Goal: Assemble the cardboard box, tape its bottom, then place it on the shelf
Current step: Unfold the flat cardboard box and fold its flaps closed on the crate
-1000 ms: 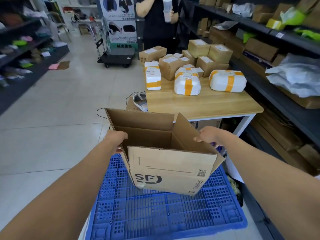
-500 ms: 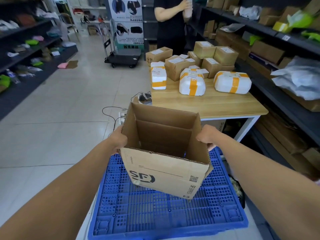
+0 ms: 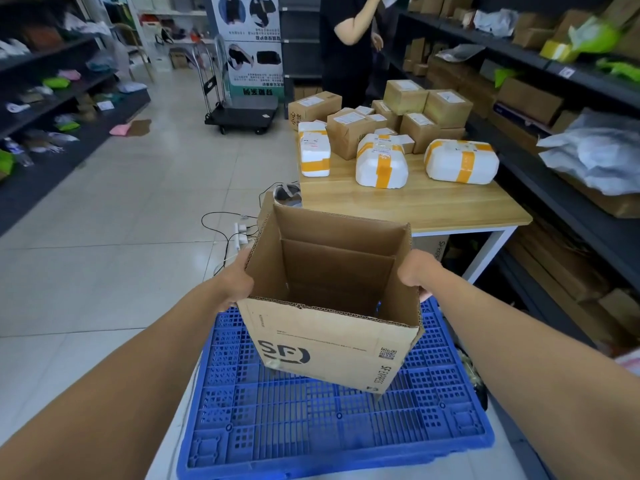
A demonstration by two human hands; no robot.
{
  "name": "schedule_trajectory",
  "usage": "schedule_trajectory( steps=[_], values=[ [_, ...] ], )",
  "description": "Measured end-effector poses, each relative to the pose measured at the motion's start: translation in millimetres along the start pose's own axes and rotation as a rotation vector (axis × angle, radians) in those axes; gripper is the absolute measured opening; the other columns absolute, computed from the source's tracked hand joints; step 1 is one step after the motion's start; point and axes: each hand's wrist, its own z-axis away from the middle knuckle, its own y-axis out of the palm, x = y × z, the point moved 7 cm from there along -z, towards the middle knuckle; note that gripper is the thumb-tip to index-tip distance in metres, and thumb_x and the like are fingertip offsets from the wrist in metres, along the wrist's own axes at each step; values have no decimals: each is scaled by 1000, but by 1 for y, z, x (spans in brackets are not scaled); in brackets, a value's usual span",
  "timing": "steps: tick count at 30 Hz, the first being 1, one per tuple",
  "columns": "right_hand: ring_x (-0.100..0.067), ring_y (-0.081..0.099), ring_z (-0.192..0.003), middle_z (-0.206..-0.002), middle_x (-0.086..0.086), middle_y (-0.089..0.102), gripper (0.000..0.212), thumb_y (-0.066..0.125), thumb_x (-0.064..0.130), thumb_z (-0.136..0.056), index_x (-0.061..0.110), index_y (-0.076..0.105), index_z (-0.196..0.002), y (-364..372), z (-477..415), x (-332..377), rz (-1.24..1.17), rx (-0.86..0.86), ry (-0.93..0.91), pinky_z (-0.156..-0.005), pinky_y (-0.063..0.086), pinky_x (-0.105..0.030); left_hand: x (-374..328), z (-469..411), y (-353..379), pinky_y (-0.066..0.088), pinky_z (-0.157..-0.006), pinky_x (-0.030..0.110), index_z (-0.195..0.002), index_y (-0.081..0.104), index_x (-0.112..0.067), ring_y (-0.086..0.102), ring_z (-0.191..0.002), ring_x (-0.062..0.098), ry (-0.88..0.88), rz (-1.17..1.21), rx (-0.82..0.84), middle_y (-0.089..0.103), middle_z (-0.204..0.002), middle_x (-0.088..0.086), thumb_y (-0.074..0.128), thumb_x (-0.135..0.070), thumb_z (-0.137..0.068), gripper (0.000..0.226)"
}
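Observation:
A brown cardboard box (image 3: 332, 344) with a black printed logo hangs above the blue plastic pallet (image 3: 329, 424), squared up with its open end facing me. Its upper flaps stand upright in line with the walls. Blue pallet shows through a gap at the box's bottom. My left hand (image 3: 235, 284) grips the left wall from outside. My right hand (image 3: 414, 271) grips the right wall, fingers hidden behind the cardboard. Dark shelves (image 3: 585, 81) run along the right side.
A wooden table (image 3: 415, 202) just beyond the box carries several taped parcels and white foam boxes. A person in black (image 3: 346, 43) stands behind it. A flat trolley (image 3: 242, 116) sits on the tiled floor; cables and a power strip (image 3: 239, 233) lie nearby. Shelves (image 3: 52, 98) line the left.
The box has gone from skewed with splayed flaps to a squared, upright shape, and I have lifted it slightly. Both hands stayed on its side walls.

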Motion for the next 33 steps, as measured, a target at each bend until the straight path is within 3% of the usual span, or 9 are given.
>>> schedule_trajectory(
  steps=[4, 8, 16, 19, 21, 23, 25, 28, 33],
  values=[
    [-24, 48, -52, -64, -13, 47, 29, 41, -2, -90, 7, 44, -62, -13, -9, -11, -28, -145, -18, -43, 39, -29, 4, 4, 5, 55, -78, 47, -142, 15, -41, 66, -90, 38, -60, -81, 104, 57, -112, 20, 34, 18, -85, 85],
    [-18, 35, -51, -62, -7, 37, 35, 44, -1, -91, 13, 36, -61, -9, -13, -11, -18, -128, -31, -43, 28, -26, -6, 8, 13, 60, -64, 43, -143, 7, -34, 62, -96, 41, -73, -166, 124, 31, -143, 27, 42, 20, -84, 87],
    [-20, 37, -50, -60, -8, 39, 36, 40, -3, -92, 10, 40, -59, -2, -19, 1, 7, -120, -80, -43, 28, -26, 1, 17, 2, 61, -70, 44, -137, 11, -20, 55, -106, 45, -168, -453, 98, 37, -131, 27, 51, 22, -76, 84],
    [-22, 41, -57, -72, -12, 45, 14, 40, -1, -92, -1, 53, -88, 3, -22, -1, -54, -140, -72, -43, 27, -27, 8, 19, 1, 59, -75, 39, -142, 4, -26, 53, -112, 38, -162, -469, 104, 43, -134, 22, 58, 11, -78, 92],
    [-27, 47, -69, -93, -18, 52, 37, 41, 1, -93, -7, 44, -129, 5, -24, -3, -115, -138, -46, -44, 29, -27, 8, 16, 0, 57, -82, 43, -145, -3, -34, 56, -111, 37, -119, -334, 72, 43, -138, 19, 64, 4, -78, 102],
    [-30, 50, -84, -116, -23, 56, 54, 41, 3, -95, -5, 25, -145, 4, -22, 0, -141, -127, -56, -49, 35, -29, 2, 9, -3, 49, -95, 52, -147, -7, -37, 51, -120, 41, -33, -138, -13, 36, -147, 18, 69, -3, -79, 107],
    [-32, 55, -96, -131, -25, 52, 60, 41, 4, -95, -2, 15, -149, 3, -18, 2, -165, -136, -58, -61, 42, -33, -7, 5, -4, 46, -99, 52, -149, 1, -32, 49, -124, 40, 46, -51, -87, 33, -150, 18, 65, -3, -84, 96],
    [-38, 57, -111, -133, -25, 50, 58, 42, 8, -96, -1, 18, -148, -1, -19, 3, -180, -171, -53, -72, 44, -36, -18, 8, -6, 53, -85, 42, -150, 16, -18, 61, -99, 28, 90, -40, -167, 51, -133, 13, 54, 2, -90, 73],
    [-31, 57, -98, -132, -21, 52, 57, 43, 11, -96, 2, 22, -149, -3, -21, 3, -274, -148, -97, -72, 43, -34, -15, 1, -21, 57, -83, 46, -142, 38, -19, 62, -100, 29, 106, -34, -243, 52, -136, 9, 50, 4, -87, 61]
  ],
)
